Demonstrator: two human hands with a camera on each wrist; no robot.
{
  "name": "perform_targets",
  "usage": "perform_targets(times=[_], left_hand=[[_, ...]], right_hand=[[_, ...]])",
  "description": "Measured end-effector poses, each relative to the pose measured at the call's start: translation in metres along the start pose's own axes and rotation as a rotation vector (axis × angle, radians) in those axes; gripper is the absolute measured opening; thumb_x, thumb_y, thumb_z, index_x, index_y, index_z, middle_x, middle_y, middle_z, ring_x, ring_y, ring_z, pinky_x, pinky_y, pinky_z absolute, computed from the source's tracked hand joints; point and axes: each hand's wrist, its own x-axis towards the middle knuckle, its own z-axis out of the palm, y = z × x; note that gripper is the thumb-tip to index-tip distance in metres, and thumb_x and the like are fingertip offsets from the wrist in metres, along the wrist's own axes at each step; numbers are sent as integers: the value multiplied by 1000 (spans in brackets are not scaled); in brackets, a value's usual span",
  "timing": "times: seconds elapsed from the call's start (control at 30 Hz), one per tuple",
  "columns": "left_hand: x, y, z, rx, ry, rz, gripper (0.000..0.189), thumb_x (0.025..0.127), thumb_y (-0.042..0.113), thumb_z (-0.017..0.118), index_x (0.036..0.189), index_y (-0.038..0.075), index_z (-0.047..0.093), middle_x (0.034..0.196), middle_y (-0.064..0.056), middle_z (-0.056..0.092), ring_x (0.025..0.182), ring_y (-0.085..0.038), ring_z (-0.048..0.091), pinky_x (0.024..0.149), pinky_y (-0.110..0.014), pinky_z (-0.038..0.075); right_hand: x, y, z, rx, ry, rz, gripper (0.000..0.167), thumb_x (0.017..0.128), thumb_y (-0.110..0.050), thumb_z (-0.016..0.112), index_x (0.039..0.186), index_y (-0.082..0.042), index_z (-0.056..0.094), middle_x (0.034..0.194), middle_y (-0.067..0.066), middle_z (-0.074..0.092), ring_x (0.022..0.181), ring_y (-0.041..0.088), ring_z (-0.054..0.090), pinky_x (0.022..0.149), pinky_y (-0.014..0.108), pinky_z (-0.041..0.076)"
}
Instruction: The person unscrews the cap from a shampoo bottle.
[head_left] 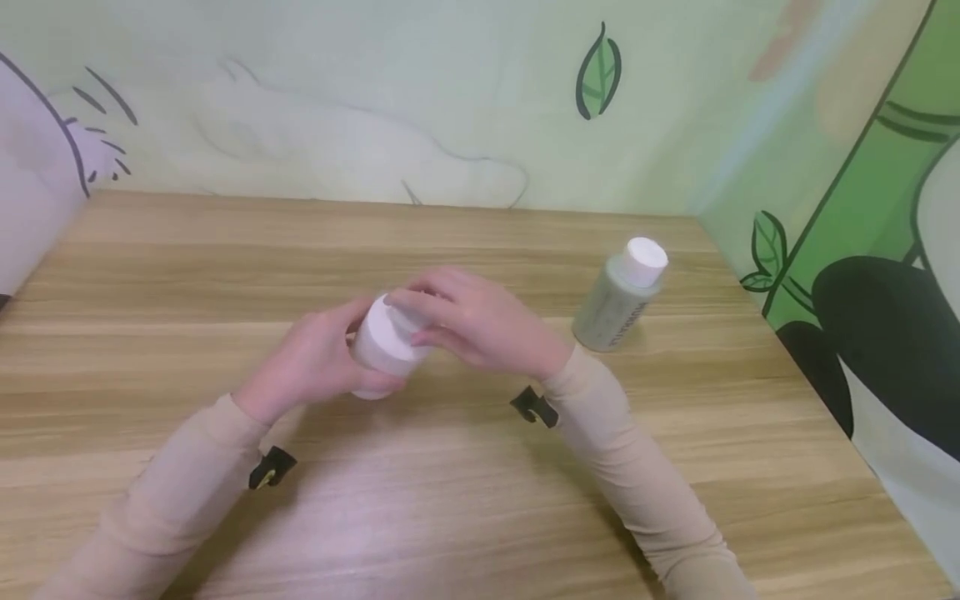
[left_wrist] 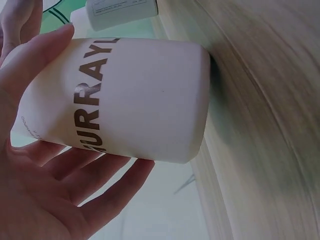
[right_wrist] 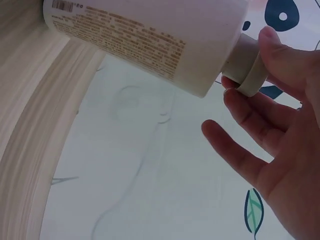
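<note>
My left hand point(head_left: 318, 357) grips the body of a white shampoo bottle point(head_left: 384, 343), thumb on the near side. In the left wrist view the bottle point(left_wrist: 150, 100) carries large brown lettering, with fingers spread along its far side. Its base is at the tabletop. At the bottle's top, my right hand point(head_left: 483, 321) pinches the pale cap point(right_wrist: 243, 62) between thumb and fingers, as the right wrist view shows. One finger there extends away from the cap. Small print covers the side of the bottle facing that camera.
A grey-green bottle point(head_left: 613, 307) with a white cap point(head_left: 647, 255) stands to the right on the wooden table point(head_left: 450, 500). Behind the table rises a wall point(head_left: 337, 100) painted with leaves and bamboo, and another painted wall borders the right edge.
</note>
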Motion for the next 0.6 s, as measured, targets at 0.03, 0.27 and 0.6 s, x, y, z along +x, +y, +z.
perform_targets(times=[0.03,0.27,0.6], left_hand=[[0,0,0,1,-1,-3,78,63,29,89,131,12,54,113,-13,69,102,-31,65,86,-48,54],[0,1,1,16,0,-3,80,63,29,89,131,7,53,114,-16,68,103,-33,65,88,-49,54],[-2,5,2,48,14,17,77,63,28,89,128,6,54,112,-17,69,99,-32,66,86,-49,54]], right_hand=[[0,0,0,1,-9,6,40,91,-19,65,128,-4,59,116,14,65,105,25,62,92,32,53],[0,2,-3,-17,-46,37,43,92,-26,64,130,-7,58,119,11,65,108,22,61,94,31,51],[1,-5,-8,-105,91,131,41,85,-38,71,114,-9,66,104,2,70,99,17,64,87,32,51]])
